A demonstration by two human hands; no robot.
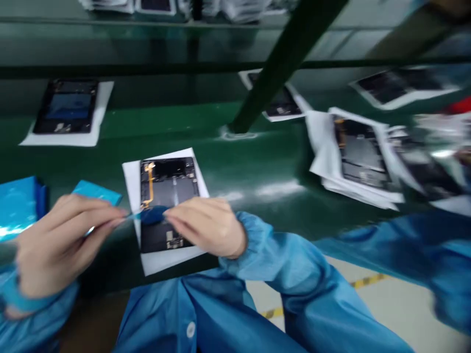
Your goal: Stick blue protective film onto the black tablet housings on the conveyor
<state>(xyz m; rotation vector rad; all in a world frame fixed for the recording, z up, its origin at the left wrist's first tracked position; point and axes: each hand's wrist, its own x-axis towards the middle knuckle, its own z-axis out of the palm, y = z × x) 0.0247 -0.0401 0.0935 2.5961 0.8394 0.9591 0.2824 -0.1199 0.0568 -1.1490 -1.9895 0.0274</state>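
Note:
A dark device housing (164, 189) with an orange flex strip lies on white paper (154, 264) on the green bench. Over its lower half is a small dark blue film (152, 214), stretched between my hands. My left hand (69, 240), at the left of the housing, pinches the film's light blue end between thumb and fingers. My right hand (209, 223) hovers over the housing's lower right part, its fingertips closed on the film's right end. Beside my left hand, a light blue packet (97, 191) is partly hidden by the fingers.
Blue packets (18, 206) are stacked at the far left. Another housing (68, 105) lies behind them. A green post (272, 73) rises from the bench. To the right are stacked papers with a housing (362, 152), and a person's blue sleeve (382, 250).

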